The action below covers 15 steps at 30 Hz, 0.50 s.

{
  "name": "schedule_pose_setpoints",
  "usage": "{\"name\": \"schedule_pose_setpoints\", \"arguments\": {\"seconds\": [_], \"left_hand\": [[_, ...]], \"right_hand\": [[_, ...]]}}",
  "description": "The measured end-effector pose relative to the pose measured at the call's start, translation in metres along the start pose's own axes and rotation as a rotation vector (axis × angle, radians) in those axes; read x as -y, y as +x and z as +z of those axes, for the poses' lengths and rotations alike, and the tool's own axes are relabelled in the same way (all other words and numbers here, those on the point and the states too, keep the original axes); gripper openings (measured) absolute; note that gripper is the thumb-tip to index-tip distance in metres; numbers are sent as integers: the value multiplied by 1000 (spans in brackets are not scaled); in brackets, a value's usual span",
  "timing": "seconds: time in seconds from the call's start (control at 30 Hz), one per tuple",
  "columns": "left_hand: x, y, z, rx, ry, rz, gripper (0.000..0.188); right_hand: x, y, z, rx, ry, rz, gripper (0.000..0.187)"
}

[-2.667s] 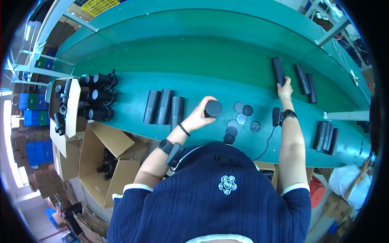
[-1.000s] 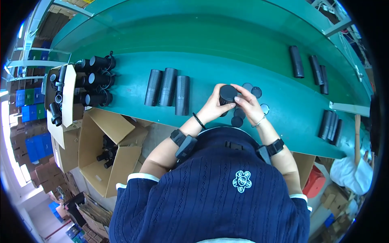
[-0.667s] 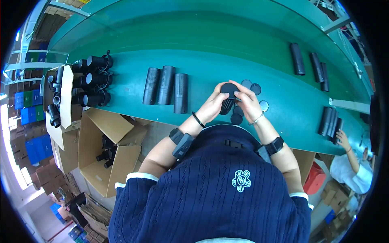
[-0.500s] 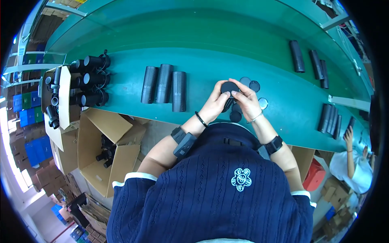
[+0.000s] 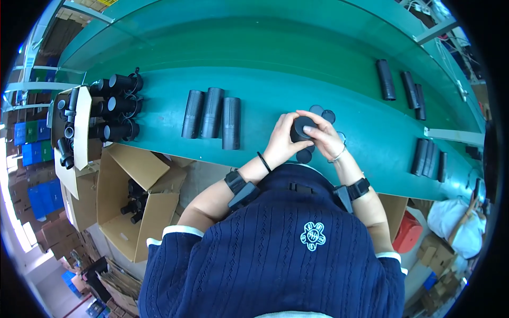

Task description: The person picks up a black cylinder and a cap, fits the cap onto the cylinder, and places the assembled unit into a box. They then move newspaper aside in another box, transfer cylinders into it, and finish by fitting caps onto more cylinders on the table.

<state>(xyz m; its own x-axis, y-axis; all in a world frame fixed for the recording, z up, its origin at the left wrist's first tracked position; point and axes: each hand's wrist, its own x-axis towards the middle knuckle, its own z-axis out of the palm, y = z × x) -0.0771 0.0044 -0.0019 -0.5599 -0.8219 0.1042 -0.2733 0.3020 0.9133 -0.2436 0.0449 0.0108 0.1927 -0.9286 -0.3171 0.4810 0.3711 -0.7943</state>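
Note:
Between my two hands is a black cylinder (image 5: 300, 133), its round end turned up toward me. My left hand (image 5: 281, 139) wraps its fingers around the left side. From the right, my right hand (image 5: 324, 139) closes on it, with the thumb pressed on the round end. The cylinder's lower part is hidden by the hands. Just beyond them on the green bench lie round black discs (image 5: 328, 116); another dark disc (image 5: 304, 156) is close to my body. A shiny-rimmed disc is mostly covered by my right hand.
Three black perforated cylinders (image 5: 212, 113) lie on the bench (image 5: 265, 90) at the left. Larger black cylinders (image 5: 122, 103) are stacked farther left, beside open cardboard boxes (image 5: 116, 212). More black tubes (image 5: 427, 158) lie at the right, near a co-worker's arm (image 5: 462, 225).
My hands have shifted slightly nearer me, and the black piece's round end has turned. My right thumb has moved onto it. The co-worker's raised hand with a black tube has dropped away.

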Motion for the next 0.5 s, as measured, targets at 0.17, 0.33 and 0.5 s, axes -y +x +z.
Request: {"name": "schedule_pose_setpoints", "arguments": {"seconds": [0.17,0.33,0.5], "left_hand": [[10,3,1,-33,96,86,73],[9,7,-8,182,-453,-256,62],[22,14,-10,293,-1014,-511,69]], "right_hand": [[-15,7,-10,-123,-6,-143,47],[1,-3,14,-282,-30,87,40],[2,-1,8,-224,-69,73,42]]}}
